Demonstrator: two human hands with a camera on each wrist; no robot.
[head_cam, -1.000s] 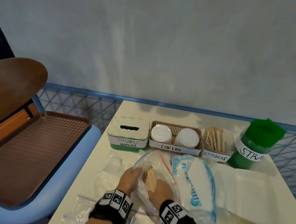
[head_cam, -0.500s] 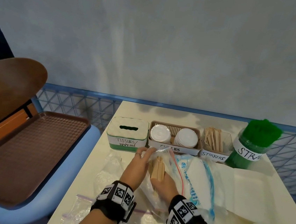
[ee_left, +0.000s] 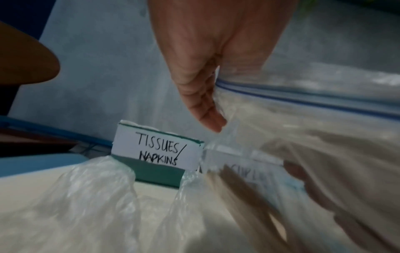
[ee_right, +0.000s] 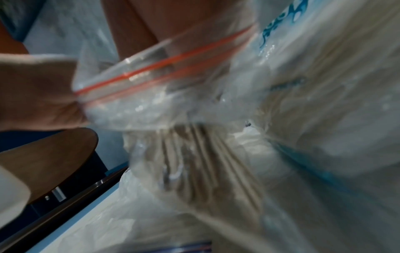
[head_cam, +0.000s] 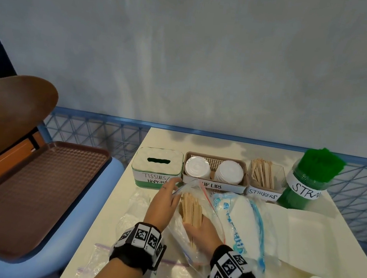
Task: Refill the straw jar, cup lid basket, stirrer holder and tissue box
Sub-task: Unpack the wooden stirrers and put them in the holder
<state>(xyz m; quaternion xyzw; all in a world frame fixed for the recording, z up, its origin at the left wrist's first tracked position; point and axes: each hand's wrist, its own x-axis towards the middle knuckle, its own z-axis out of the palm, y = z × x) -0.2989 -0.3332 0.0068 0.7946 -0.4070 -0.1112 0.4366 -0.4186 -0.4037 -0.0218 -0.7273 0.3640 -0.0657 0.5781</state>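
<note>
From the head view, the left hand held the rim of a clear zip bag open, fingers extended along its mouth and pinching the edge. The right hand was inside the bag, curled around a bundle of wooden stirrers. At the back of the worktop stood a row: the tissue box on the left, the cup lid basket touching it, then the stirrer holder with sticks in it, and the straw jar packed with green straws on the right. A blue-printed tissue pack lay just beside the bag, on its right. A brown tray sat on a blue seat off to the left.

From the left wrist view, the fingers gripped the bag's blue-striped edge, with the tissue box label beyond it.

The right wrist view was blurred; the stirrers showed through the plastic below a red zip strip, but I could not tell the fingers' grip there.
</note>
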